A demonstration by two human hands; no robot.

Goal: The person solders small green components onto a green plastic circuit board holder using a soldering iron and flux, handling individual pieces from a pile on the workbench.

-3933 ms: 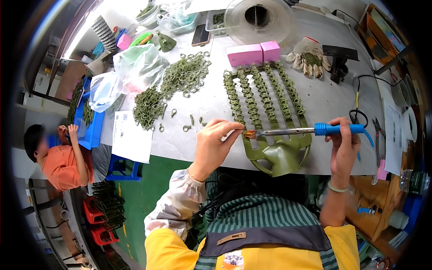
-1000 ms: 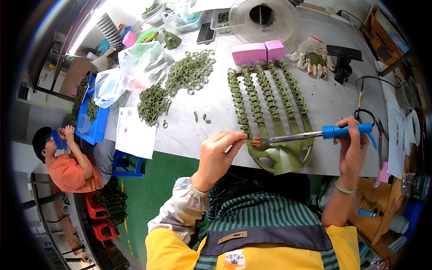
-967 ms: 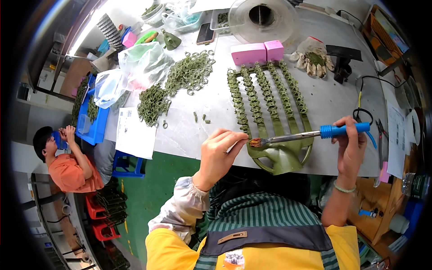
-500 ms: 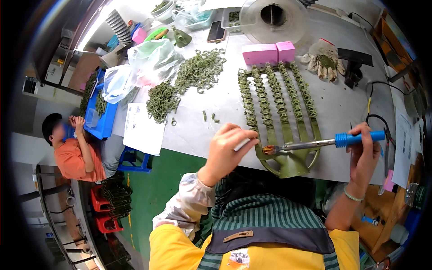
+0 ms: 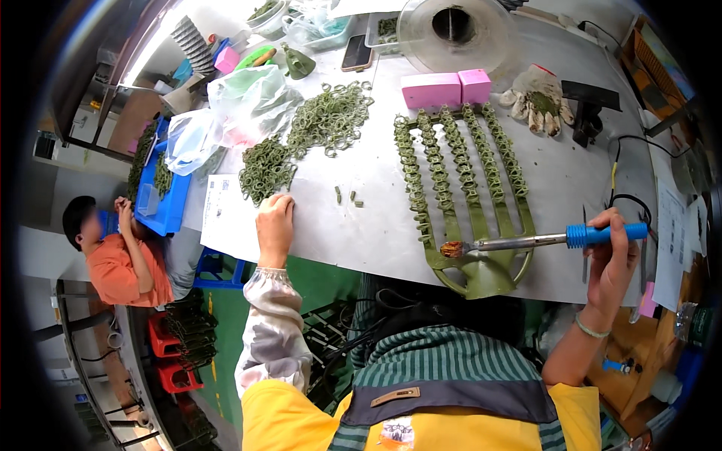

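Note:
My right hand (image 5: 613,259) is closed around the blue handle of a soldering iron (image 5: 519,242). Its brown, crusted tip hovers over the lower part of a green wax-like frame (image 5: 489,274). Small green rings (image 5: 459,161) are lined up along the frame's several long bars. A thin metal tool (image 5: 585,248) shows beside the right hand; whether I hold it cannot be told. Over at the left, my left hand (image 5: 275,225) touches the near edge of a pile of loose green rings (image 5: 267,169), fingertips pressed together. What they pinch, if anything, is hidden.
Pink blocks (image 5: 431,91) sit behind the frame, with a stained glove (image 5: 538,101) and a black stand (image 5: 590,113) to the right. Plastic bags (image 5: 252,98), a phone (image 5: 357,54) and a round clear duct hood (image 5: 492,37) lie farther back. Another person (image 5: 128,259) sits at the left.
My left hand has moved left from beside the iron's tip to the ring pile. The right hand still holds the soldering iron over the frame, nearly unmoved.

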